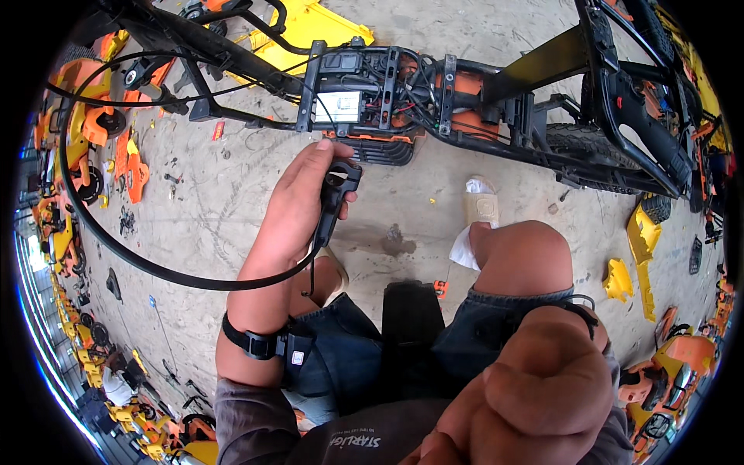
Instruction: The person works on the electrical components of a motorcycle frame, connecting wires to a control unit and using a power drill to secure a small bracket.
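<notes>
My left hand point(298, 190) is closed round a black brake lever point(331, 209), whose round clamp points up and away from me. A black cable point(147, 267) leaves the lever's lower end and loops left, then up to the vehicle's frame. Close to the camera at the lower right, my right hand point(542, 384) has its fingers curled tight; whatever may be inside them is hidden. Across the far side stands a bare black vehicle frame point(511, 155) with wiring, a white-labelled box point(338, 107) and orange parts in its middle.
Yellow panels point(310, 35) lie behind the frame, and more yellow pieces point(643, 240) at the right. Orange and yellow vehicle parts point(85, 132) line the left side. Small scraps dot the concrete floor point(225, 201). My knees flank a black seat-like piece point(412, 310).
</notes>
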